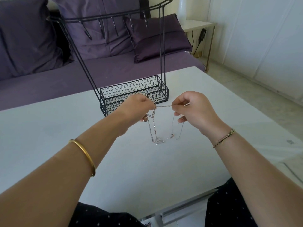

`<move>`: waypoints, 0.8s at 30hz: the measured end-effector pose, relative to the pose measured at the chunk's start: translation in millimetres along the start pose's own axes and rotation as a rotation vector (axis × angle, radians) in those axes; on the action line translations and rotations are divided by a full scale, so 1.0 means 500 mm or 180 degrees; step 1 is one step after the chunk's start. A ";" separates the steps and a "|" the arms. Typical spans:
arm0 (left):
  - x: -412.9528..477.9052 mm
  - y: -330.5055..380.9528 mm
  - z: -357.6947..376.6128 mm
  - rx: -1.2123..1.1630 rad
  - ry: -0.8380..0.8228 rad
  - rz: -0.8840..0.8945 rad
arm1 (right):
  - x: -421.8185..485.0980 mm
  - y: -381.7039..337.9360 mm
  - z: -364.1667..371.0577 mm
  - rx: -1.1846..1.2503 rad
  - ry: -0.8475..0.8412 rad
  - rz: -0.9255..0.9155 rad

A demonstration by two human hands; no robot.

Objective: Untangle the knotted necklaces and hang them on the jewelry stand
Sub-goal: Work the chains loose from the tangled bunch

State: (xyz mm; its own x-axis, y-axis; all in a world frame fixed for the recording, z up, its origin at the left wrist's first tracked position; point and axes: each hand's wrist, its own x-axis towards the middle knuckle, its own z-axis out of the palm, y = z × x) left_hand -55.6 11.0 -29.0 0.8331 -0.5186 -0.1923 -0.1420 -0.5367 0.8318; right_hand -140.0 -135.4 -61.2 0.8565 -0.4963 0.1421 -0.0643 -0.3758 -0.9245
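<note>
Thin silver necklaces are stretched taut between my two hands above the white table. My left hand pinches one end of the stretch, my right hand pinches the other. Loops of chain hang down from both hands, and a tangled clump rests on the table below them. The black wire jewelry stand stands just behind my hands, its basket base on the table. Its top bar with several hooks carries nothing.
A purple sofa with cushions runs behind the table. A white side table with a white lamp base stands at the back right, a cable hanging under it. The table's near edge lies close above my lap.
</note>
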 end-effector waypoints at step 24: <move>-0.012 -0.002 0.003 0.0277 0.0346 0.0514 | 0.006 0.006 0.007 -0.0847 -0.0089 -0.0264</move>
State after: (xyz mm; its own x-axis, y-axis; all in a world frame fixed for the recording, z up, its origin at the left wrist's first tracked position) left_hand -61.3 14.0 -29.5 0.8479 -0.5301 0.0013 -0.3202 -0.5102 0.7983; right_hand -135.8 -135.5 -65.0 0.8780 -0.4347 0.2003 -0.1224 -0.6084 -0.7841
